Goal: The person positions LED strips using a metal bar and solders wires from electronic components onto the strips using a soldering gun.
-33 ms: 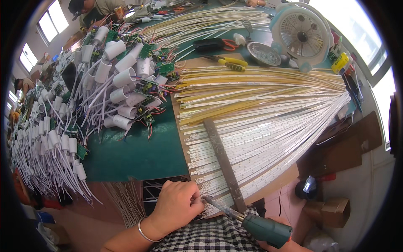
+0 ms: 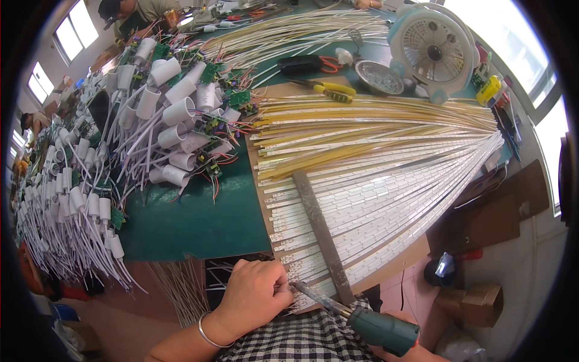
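My right hand [image 2: 392,347] is wrapped around the dark green handle of a soldering iron [image 2: 383,330]. The iron's tip points left at the near ends of the white LED strips [image 2: 362,208], close to my left fingertips. My left hand [image 2: 256,289], a bangle on its wrist, is closed in a pinch by those strip ends; whatever its fingers grip is hidden. Many strips lie fanned out on a brown board, white ones nearer me and yellow-backed ones [image 2: 338,120] farther off. Across the white strips rests a flat grey-brown bar [image 2: 324,238].
A heap of white cylindrical caps with wires and green circuit boards [image 2: 175,111] covers the left of the green table [image 2: 193,232]. Yellow-handled pliers [image 2: 332,88], a metal bowl [image 2: 379,78] and a fan [image 2: 433,51] stand beyond the strips. Other people are at the far left.
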`<state>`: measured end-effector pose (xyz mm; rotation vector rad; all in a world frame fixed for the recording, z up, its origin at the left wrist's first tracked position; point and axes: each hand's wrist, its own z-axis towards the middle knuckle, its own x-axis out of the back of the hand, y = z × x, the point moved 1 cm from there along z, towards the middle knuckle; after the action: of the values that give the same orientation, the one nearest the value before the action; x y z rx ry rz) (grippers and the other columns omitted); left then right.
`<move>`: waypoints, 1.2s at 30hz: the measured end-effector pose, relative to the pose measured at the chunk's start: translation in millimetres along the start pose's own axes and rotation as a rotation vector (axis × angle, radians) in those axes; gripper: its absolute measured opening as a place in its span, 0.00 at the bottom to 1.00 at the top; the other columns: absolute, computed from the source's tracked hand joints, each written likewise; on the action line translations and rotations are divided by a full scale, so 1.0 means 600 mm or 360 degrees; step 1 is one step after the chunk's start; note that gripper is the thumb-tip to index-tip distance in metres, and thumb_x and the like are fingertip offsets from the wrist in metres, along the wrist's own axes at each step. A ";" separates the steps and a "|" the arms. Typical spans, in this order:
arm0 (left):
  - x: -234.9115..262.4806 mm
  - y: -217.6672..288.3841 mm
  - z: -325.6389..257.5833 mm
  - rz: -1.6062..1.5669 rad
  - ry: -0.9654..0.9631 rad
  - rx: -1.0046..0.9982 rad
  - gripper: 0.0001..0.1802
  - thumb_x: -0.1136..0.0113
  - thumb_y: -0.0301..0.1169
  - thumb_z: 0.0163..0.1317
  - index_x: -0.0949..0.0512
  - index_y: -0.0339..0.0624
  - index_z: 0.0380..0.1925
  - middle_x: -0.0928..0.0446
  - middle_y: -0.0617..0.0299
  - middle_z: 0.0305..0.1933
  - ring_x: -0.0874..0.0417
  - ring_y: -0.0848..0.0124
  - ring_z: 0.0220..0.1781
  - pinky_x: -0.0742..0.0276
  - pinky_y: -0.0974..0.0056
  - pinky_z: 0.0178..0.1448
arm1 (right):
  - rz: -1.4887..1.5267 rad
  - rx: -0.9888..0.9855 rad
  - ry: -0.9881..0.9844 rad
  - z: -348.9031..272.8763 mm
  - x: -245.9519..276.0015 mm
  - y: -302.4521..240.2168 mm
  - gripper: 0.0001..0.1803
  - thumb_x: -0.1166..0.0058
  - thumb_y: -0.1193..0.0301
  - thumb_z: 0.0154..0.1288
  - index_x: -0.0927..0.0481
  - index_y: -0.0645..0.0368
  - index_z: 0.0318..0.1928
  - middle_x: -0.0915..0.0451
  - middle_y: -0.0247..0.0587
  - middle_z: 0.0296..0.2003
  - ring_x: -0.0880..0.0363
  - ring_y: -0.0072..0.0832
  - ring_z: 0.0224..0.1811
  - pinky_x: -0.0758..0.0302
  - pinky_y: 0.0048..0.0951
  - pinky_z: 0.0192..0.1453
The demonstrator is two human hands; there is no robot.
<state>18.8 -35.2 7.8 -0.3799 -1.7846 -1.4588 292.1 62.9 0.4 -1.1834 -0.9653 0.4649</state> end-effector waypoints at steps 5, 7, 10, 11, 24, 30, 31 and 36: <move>0.002 0.002 -0.001 0.0008 -0.0012 0.0028 0.08 0.39 0.26 0.41 0.29 0.45 0.21 0.27 0.65 0.21 0.26 0.65 0.26 0.36 0.62 0.40 | 0.0089 -0.0062 -0.0057 -0.007 -0.001 0.015 0.28 0.39 0.71 0.57 0.34 0.63 0.56 0.25 0.48 0.47 0.25 0.37 0.48 0.28 0.35 0.52; 0.002 0.005 -0.002 -0.0001 -0.0014 0.0012 0.08 0.39 0.26 0.41 0.29 0.44 0.21 0.27 0.65 0.21 0.26 0.66 0.26 0.36 0.62 0.41 | -0.0017 -0.0121 -0.0084 -0.016 0.000 0.010 0.28 0.40 0.72 0.57 0.35 0.63 0.57 0.26 0.48 0.48 0.26 0.37 0.49 0.28 0.35 0.52; -0.001 0.003 -0.004 0.0005 -0.0027 0.0025 0.08 0.39 0.26 0.41 0.29 0.44 0.21 0.26 0.65 0.21 0.25 0.66 0.26 0.36 0.62 0.41 | -0.0011 -0.0108 -0.0064 -0.015 -0.003 0.007 0.28 0.40 0.73 0.57 0.35 0.63 0.57 0.26 0.48 0.48 0.26 0.36 0.49 0.28 0.35 0.52; -0.001 0.002 -0.004 0.0007 -0.0027 0.0028 0.08 0.39 0.26 0.41 0.29 0.44 0.21 0.26 0.65 0.21 0.25 0.66 0.26 0.36 0.62 0.41 | -0.0008 -0.0108 -0.0066 -0.013 -0.003 0.005 0.28 0.40 0.73 0.57 0.35 0.63 0.57 0.26 0.48 0.48 0.26 0.36 0.49 0.28 0.35 0.52; 0.003 0.008 0.009 0.0029 -0.0009 0.0022 0.07 0.39 0.26 0.42 0.29 0.44 0.21 0.26 0.64 0.21 0.25 0.64 0.27 0.35 0.61 0.40 | 0.1156 -0.0937 0.0269 0.010 0.016 -0.016 0.22 0.44 0.71 0.61 0.31 0.63 0.54 0.23 0.43 0.42 0.22 0.31 0.37 0.25 0.30 0.42; 0.001 0.009 -0.003 0.0195 0.0032 0.0008 0.05 0.40 0.29 0.45 0.26 0.43 0.20 0.26 0.61 0.22 0.25 0.61 0.29 0.33 0.59 0.38 | 0.2076 -0.0879 0.0247 0.073 0.034 -0.020 0.24 0.51 0.58 0.67 0.31 0.65 0.54 0.22 0.52 0.45 0.18 0.31 0.28 0.18 0.30 0.30; 0.010 0.021 -0.017 0.0233 0.0071 0.0035 0.07 0.41 0.28 0.48 0.29 0.42 0.19 0.29 0.59 0.21 0.28 0.60 0.29 0.35 0.57 0.38 | 0.2343 -0.0988 0.0230 0.067 0.028 -0.006 0.25 0.53 0.56 0.66 0.30 0.66 0.53 0.22 0.53 0.45 0.18 0.32 0.25 0.18 0.30 0.27; 0.004 0.028 -0.015 0.0278 0.0218 -0.0119 0.10 0.44 0.27 0.50 0.34 0.39 0.16 0.35 0.55 0.18 0.33 0.59 0.25 0.36 0.56 0.33 | 0.2880 -0.1083 0.0186 0.075 0.031 -0.006 0.34 0.62 0.49 0.67 0.33 0.67 0.59 0.18 0.51 0.33 0.18 0.35 0.24 0.19 0.29 0.26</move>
<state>31.9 -39.2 21.7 -0.4520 -1.5522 -1.3964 264.5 101.0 13.6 -2.4983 0.4058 1.4869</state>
